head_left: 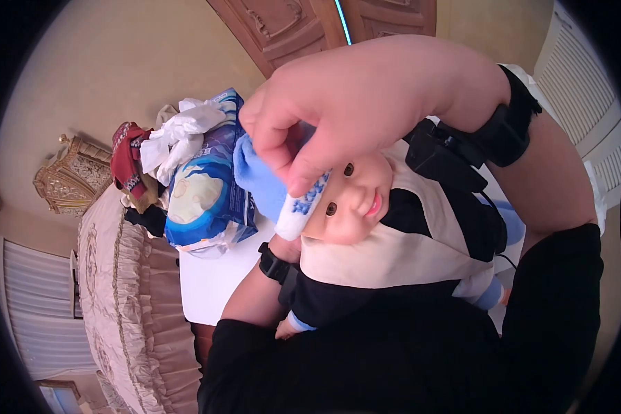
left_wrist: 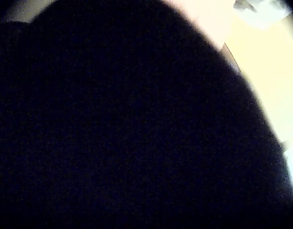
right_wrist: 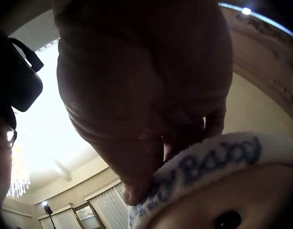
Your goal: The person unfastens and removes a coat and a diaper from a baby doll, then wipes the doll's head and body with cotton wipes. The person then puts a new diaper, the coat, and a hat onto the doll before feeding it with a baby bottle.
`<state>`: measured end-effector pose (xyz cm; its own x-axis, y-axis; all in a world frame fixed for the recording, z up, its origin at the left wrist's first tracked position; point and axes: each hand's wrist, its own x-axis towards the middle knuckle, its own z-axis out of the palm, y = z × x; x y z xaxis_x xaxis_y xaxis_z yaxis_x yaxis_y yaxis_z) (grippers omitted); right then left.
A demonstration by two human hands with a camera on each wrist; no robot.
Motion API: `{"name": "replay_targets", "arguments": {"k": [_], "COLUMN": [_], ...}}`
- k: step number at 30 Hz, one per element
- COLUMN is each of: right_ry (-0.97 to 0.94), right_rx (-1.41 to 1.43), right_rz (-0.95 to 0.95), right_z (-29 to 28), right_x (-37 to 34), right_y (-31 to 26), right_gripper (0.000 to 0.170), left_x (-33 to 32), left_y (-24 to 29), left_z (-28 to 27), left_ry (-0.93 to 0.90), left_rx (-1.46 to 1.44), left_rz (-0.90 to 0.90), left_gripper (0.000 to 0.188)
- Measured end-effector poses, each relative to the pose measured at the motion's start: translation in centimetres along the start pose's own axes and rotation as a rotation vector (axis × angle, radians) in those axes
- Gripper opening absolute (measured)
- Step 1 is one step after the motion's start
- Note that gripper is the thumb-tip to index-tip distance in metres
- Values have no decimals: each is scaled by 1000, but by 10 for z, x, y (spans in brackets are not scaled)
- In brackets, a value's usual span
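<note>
A baby doll (head_left: 355,207) in a black and cream outfit lies across the person's front, face up. It wears a light blue knit hat (head_left: 259,172) with a white band and blue lettering. My right hand (head_left: 345,103) pinches the band between thumb and fingers above the doll's forehead. In the right wrist view, the thumb sits on the lettered band (right_wrist: 199,167), just above one doll eye. Only a sliver of my left hand (head_left: 287,247) shows beneath the doll's head; its fingers are hidden. Dark fabric fills most of the left wrist view.
A white table (head_left: 210,290) stands beyond the doll. On it is a blue plastic pack (head_left: 200,196), topped with crumpled white cloth (head_left: 183,134). A red patterned garment (head_left: 127,155) lies beside that. Left of the table stands a bed with a ruffled pink cover (head_left: 127,276).
</note>
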<state>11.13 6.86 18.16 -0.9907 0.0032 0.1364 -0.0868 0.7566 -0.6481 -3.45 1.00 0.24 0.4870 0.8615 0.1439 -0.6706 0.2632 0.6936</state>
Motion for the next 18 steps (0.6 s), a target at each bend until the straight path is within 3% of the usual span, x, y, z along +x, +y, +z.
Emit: {"name": "replay_targets", "arguments": {"k": [2,3,5,6,8,9,11,12,14,16,18], "right_ry": [-13,-13,301,301,76,76,305,303,612,753,672], "right_rx": [15,18,-51,-48,44,46,33,39,2,68,-183], "right_rz": [-187,-187,-378,-378,-43,-43,11,10,110,228,705], "right_z": [1,7,23,24,19,20,26,28,35,43,48], "right_x": [-4,-5,-6,-2,8,5,-7,-14,-37,-69,-112], "right_y": [-4,-4,2,8,16,17,11,15,28,43,49], "right_gripper": [14,14,14,14,16,16,20,20,24,24,30], "left_x": [-2,-5,-32,-28,-33,-31,-19,-10,-11,-12,-20], "left_y": [-1,-3,3,2,5,3,-3,-1,-1,-2,-6], "left_z": [-2,-2,-5,-7,-10,-10,-13,-17,-23,-31,-31], "left_ry": [-8,-12,-20,-24,-34,-39,-46,-46,-40,-25,-10], "left_rx": [-9,-13,-20,-25,-34,-38,-45,-50,-68,-94,-116], "left_rz": [-11,-14,-20,-24,-30,-33,-39,-42,-48,-53,-49], "left_gripper": [55,55,55,54,54,54,54,54,54,54,54]}}
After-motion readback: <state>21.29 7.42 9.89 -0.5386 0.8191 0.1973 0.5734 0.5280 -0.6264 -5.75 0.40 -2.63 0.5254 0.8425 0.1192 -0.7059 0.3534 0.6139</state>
